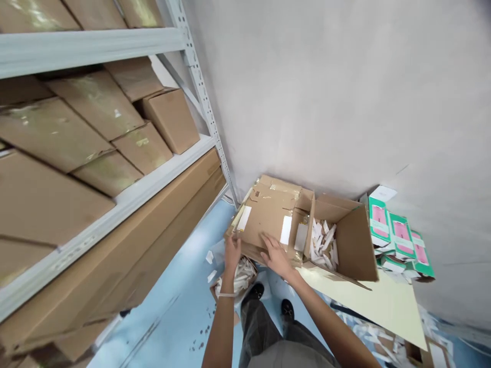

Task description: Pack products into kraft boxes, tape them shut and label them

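A folded cardboard piece [264, 204] with white labels and strips of clear tape lies in front of me against the wall. At its near left corner, my left hand [232, 254] is closed on the edge, its fingertips partly hidden. My right hand [276, 257] rests on the near edge of the same cardboard, fingers spread and lying flat. Just right of it stands an open cardboard box [355, 240] holding many small white pieces [324, 243].
Metal shelving [153, 179] packed with cartons [95, 102] rises on the left. Green and pink boxes [401, 235] stand at the right by a pale yellow board [376, 296]. A box of white scraps [240, 278] sits by my feet on the blue floor [172, 312].
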### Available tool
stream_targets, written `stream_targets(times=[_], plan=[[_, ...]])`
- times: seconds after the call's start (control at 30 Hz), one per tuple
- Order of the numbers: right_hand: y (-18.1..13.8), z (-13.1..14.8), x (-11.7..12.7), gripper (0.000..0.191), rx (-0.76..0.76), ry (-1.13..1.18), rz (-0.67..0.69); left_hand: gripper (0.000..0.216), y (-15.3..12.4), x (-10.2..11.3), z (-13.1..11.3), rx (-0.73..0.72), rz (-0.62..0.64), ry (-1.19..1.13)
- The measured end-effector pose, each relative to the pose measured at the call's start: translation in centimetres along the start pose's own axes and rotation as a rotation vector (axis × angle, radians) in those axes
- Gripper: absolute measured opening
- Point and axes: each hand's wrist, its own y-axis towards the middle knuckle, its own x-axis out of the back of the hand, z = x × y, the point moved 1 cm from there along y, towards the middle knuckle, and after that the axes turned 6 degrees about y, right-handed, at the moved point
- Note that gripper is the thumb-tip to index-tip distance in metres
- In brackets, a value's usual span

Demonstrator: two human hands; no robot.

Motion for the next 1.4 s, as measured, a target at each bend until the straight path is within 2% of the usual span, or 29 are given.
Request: stream_targets(times=[0.07,0.17,0.3,0.4,0.53,0.67,0.77,0.83,0.93,1.03,1.1,1.17,1.27,1.33,1.4], plan=[[1.4,-0.4,-1.3,0.068,-0.101,-0.046,-0.002,0.028,2.4,-0.8,-0.2,0.037,0.032,-0.015],[2.5,-0.7,-3.3,0.071,-0.251,-0.102,-0.012,0.023,4.4,-1.1,0.0,0.064,0.081,-0.047],[3.0,-0.1,-5.3,0.082,-0.321,-0.171,-0.087,0.020,4.9,-0.4,0.5,0.084,0.165,-0.063],[3.1,0.8,-5.4,0.085,-0.309,-0.199,-0.193,0.023,4.2,0.6,-0.3,0.085,0.273,-0.196],[3.0,2.2,-3.0,0.076,-0.189,-0.174,-0.363,0.046,2.7,3.0,-4.2,0.024,0.427,-0.542],[2.1,5.0,1.6,0.067,-0.090,-0.056,-0.586,0.050,1.1,6.1,-9.6,-0.105,0.484,-0.585],[-0.4,8.0,5.5,0.047,-0.080,0.167,-0.832,0.052,-0.1,7.5,-12.9,-0.190,0.510,-0.538],[-3.4,9.8,7.7,0.030,-0.153,0.348,-1.027,0.054,-1.3,7.8,-14.3,-0.264,0.502,-0.472],[-10.2,11.2,9.9,0.033,-0.255,0.605,-1.229,0.055,-3.9,7.7,-15.5,-0.369,0.429,-0.361],[-19.7,11.0,10.3,0.045,-0.289,0.847,-1.379,0.062,-8.0,6.9,-16.0,-0.482,0.311,-0.239],[-27.0,10.4,9.5,0.049,-0.314,0.986,-1.471,0.071,-11.5,5.8,-16.3,-0.565,0.303,-0.181],[-34.6,9.9,8.0,0.048,-0.338,1.086,-1.573,0.075,-15.5,3.9,-16.6,-0.606,0.448,-0.189],[-44.9,10.0,4.9,0.048,-0.372,1.139,-1.767,0.068,-22.9,0.1,-17.4,-0.561,0.865,-0.221],[-50.6,10.8,2.9,0.050,-0.415,1.115,-1.918,0.061,-28.6,-2.5,-18.1,-0.545,1.086,-0.188],[-55.2,11.7,1.3,0.053,-0.475,1.061,-2.057,0.056,-34.5,-4.7,-19.0,-0.586,1.212,-0.151]])
